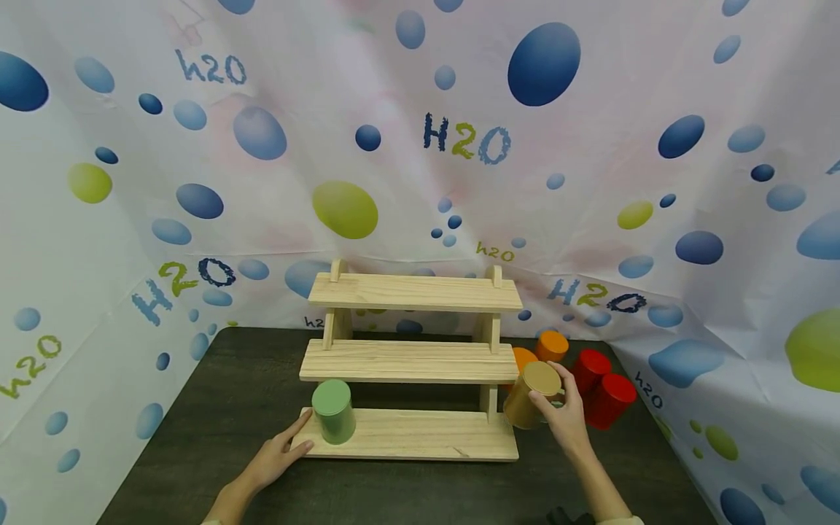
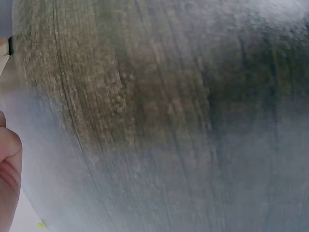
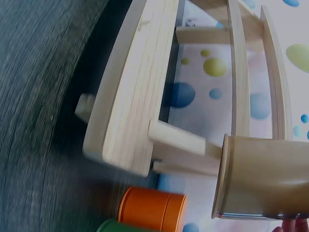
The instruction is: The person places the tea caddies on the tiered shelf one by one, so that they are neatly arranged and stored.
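On the left end of the lowest board of a wooden three-step shelf stands a green cylindrical canister. My left hand is at that end of the board, thumb and forefinger spread, fingertips right at the board's edge beside the canister. My right hand grips a gold cylindrical canister between thumb and fingers, just off the shelf's right end. The right wrist view shows the gold canister large, with only fingertips visible beneath it. In the left wrist view, only part of the left hand shows.
Behind the gold canister stand orange canisters, and red canisters stand to its right. Part of another green canister shows low in the right wrist view. The dark table meets a patterned curtain at the back.
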`<action>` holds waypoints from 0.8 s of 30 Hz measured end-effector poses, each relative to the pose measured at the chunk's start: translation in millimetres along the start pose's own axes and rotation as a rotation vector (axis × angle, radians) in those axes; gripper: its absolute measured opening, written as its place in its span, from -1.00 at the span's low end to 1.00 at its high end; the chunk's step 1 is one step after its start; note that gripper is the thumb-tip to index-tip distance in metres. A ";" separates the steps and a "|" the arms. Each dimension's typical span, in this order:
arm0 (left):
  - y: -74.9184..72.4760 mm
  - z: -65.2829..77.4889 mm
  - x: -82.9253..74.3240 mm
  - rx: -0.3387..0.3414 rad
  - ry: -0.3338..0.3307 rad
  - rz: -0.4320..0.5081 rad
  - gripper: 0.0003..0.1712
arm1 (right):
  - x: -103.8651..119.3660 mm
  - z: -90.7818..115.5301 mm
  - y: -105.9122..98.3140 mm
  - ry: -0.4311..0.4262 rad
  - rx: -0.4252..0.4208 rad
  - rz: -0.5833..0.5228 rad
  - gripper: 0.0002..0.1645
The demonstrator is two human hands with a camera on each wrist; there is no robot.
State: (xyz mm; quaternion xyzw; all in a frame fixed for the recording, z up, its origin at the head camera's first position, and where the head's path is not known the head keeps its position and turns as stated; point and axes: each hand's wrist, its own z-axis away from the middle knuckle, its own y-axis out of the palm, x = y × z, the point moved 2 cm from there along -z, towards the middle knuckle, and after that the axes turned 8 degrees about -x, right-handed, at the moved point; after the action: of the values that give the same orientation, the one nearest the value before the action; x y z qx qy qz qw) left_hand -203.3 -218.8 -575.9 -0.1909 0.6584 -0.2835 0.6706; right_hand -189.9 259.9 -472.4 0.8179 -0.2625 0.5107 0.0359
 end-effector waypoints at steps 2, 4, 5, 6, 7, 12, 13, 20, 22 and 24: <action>0.0 -0.3 0.5 -0.003 0.000 0.002 -0.20 | 1.0 0.8 6.3 0.012 0.028 -0.006 -0.31; 0.1 -1.0 0.7 -0.004 -0.004 0.002 -0.19 | 2.4 2.0 12.7 0.026 0.052 -0.013 -0.31; 0.3 -1.4 0.8 -0.004 -0.007 0.003 -0.19 | 3.1 2.6 16.0 0.031 0.062 -0.018 -0.31; 0.4 -1.7 0.7 -0.004 -0.010 0.005 -0.19 | 3.9 3.4 19.3 0.036 0.070 -0.022 -0.31; 0.3 -1.7 0.6 -0.004 -0.012 0.006 -0.19 | 5.0 4.2 22.7 0.034 0.076 -0.029 -0.31; 0.1 -1.2 1.1 -0.005 -0.013 0.001 -0.19 | 10.0 9.0 39.9 0.010 0.095 -0.083 -0.31; -0.1 -0.9 1.2 -0.007 -0.011 -0.002 -0.19 | 10.9 10.1 43.6 0.008 0.103 -0.095 -0.31; 0.1 1.3 -0.4 -0.011 0.017 0.018 -0.22 | 27.3 17.7 65.1 0.035 0.183 -0.100 -0.32; 0.6 0.7 -0.7 -0.011 0.018 0.017 -0.22 | 37.5 19.6 69.9 0.045 0.199 -0.109 -0.32; 1.0 0.1 -1.1 -0.011 0.014 0.017 -0.22 | 44.1 21.2 74.5 0.047 0.209 -0.113 -0.32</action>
State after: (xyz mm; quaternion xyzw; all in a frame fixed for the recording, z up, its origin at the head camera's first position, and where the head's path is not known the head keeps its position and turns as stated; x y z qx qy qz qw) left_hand -203.1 -217.4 -575.7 -0.1870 0.6662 -0.2754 0.6673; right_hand -192.2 171.6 -460.3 0.8185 -0.1606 0.5514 -0.0147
